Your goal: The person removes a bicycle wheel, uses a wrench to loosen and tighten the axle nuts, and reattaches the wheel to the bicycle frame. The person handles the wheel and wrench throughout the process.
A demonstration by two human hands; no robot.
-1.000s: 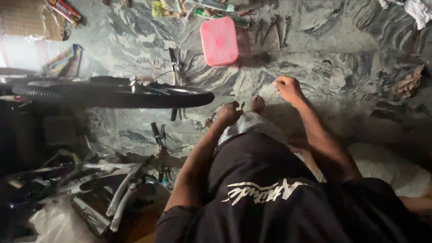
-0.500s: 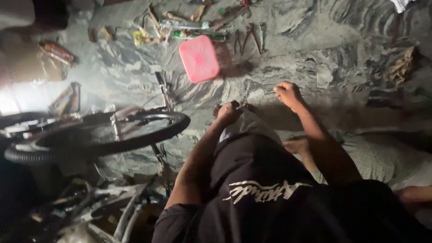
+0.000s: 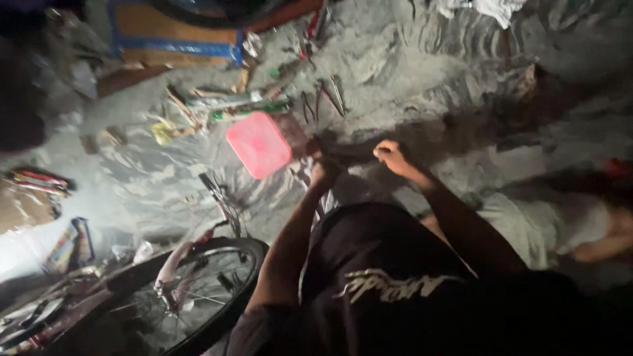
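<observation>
My left hand (image 3: 323, 173) reaches out over the grey patterned floor, its fingers curled, right beside the lower right corner of a pink square box (image 3: 258, 144). My right hand (image 3: 390, 155) is a little to its right, also curled. A dark, blurred shape (image 3: 353, 153) lies between the two hands. The blur hides whether either hand grips it. My black shirt (image 3: 389, 277) fills the lower middle of the view.
A bicycle wheel with a black tyre (image 3: 254, 254) lies at the lower left among frame parts. Pliers (image 3: 323, 99) and several small tools lie scattered behind the pink box. A blue-edged mat (image 3: 175, 29) is at the top left, a white cloth (image 3: 491, 8) at the top right.
The view has swung, so the wheel now sits lower left. Both hands have come closer to the pink box, and nearer to each other.
</observation>
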